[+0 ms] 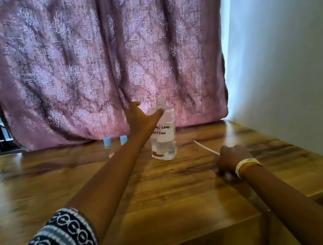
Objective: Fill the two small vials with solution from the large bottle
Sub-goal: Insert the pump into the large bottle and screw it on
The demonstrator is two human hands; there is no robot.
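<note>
Nearest of the hands, the right hand [231, 159] rests curled on the desk [80, 177], well right of and nearer than the large bottle [163, 134]. A thin white stick [205, 147], perhaps a pipette, runs from under its fingers toward the bottle; motion blur hides whether the fingers actually pinch it, so I cannot tell its grip.

Farther on, the left hand [142, 118] is spread open at the bottle's shoulder, thumb across the front just below the neck, fingers reaching behind, not yet clamped.

The bottle stands upright near the desk's far edge, before the curtain [93, 59], long axis vertical, its uncapped threaded neck pointing up and label facing the camera. The two small vials [108, 146], blue caps on, stand upright just left of it, partly hidden by the left forearm.

The step looks like taking hold of the bottle. Best to wrap the body lower than the tapering shoulder, close firmly, and keep the open mouth upward while lifting. The vials must be uncapped before pouring.
</note>
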